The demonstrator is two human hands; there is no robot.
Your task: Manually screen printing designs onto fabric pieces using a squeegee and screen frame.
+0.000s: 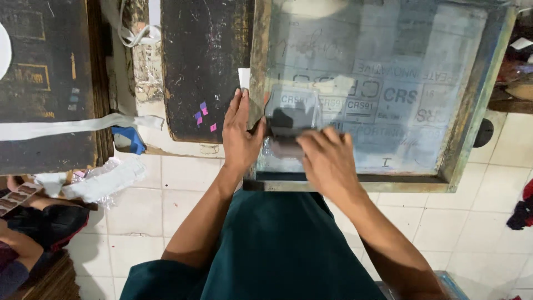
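The right hand [327, 161] is closest, its fingers clamped on a dark scraper [286, 133] lying on the mesh of the printing frame [466, 139]. The left hand [240, 136] lies flat, fingers together, on the frame's edge. If that hand slips, the frame may shift and smear the print.

**Colours Around the Printing Screen**

The screen frame [476, 105] is worn green-grey, and its mesh [383, 83] is pale blue-grey with darker lettering shapes. At nine o'clock from it, the board [202, 61] is scuffed black with small pink and purple flecks. A white strap [66, 126] and blue clip [129, 139] lie further that way. At six o'clock, the floor tiles [444, 222] are cream and the garment [277, 250] is dark teal.
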